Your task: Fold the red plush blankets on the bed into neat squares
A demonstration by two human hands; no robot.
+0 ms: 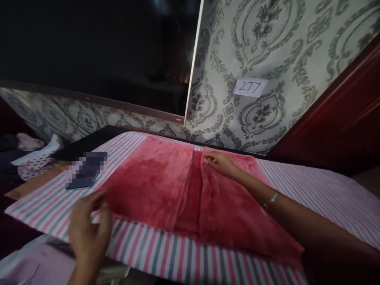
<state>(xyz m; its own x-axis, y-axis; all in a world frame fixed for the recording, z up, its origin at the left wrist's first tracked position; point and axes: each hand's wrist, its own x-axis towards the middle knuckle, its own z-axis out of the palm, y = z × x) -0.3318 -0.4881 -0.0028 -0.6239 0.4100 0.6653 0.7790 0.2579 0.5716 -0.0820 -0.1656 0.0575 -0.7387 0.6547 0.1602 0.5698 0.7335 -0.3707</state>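
Observation:
A red plush towel (154, 178) lies spread over a striped cloth, its left and right sides folded inward so that a narrow strip shows between the two edges. At the far end of the right flap, my right hand (219, 162) is closed with its fingertips at the flap's inner edge, pinching the fabric. My left hand (90, 227) is by the towel's near left corner, thumb and fingers apart and slightly blurred. Nothing shows in the left hand; whether a fingertip touches the towel I cannot tell.
The pink, grey and white striped cloth (166, 253) covers the table. A dark phone-like object (80, 182), partly pixelated, lies on its left. Behind are a large black screen (95, 51) and a wall with a paper marked 277 (249, 87). Red-brown wood (335, 114) stands right.

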